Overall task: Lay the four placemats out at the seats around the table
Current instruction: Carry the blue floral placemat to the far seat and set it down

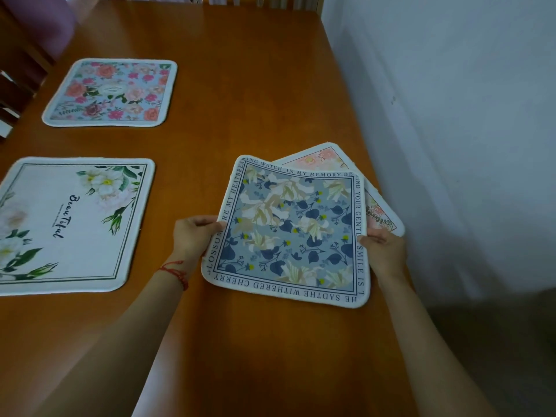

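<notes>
Two placemats, the rose mat (109,92) and the white mat (70,224), already lie flat at left seats on the surface (240,85). The left hand (194,236) and right hand (383,249) pinch opposite edges of the blue mat (288,230), fingers curled, probably peeling it off the pink mat (326,156) beneath to seat each separately.

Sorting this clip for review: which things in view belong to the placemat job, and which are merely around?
Part of the job:
blue lily placemat, gripped by left hand and right hand
peach placemat beneath it
white Beautiful placemat
pink rose placemat
table

Merely around:
red wrist string
purple chair
wall
</notes>
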